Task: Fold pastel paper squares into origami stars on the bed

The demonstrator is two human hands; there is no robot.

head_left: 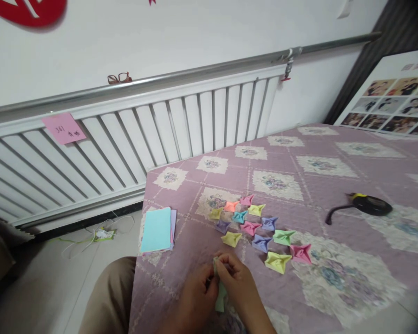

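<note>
So there's a slip of green paper [220, 300] over the near part of the bench [191, 227], with the left hand [199, 288] and right hand [237, 279] both pinching its top end, fingertips close together. Just beyond sit a bunch of folded shapes [251, 228] in mixed colors. Paper stack [156, 229] hugs the left edge, tape measure [372, 205] is well off to the right. Pink note [64, 128] on the radiator [205, 120] reads "361", plus some characters too small to make out.

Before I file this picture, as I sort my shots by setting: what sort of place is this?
Probably a room in a home, though I can't be sure: a radiator, a floral tablecloth and a board of photos suggest it.
</note>
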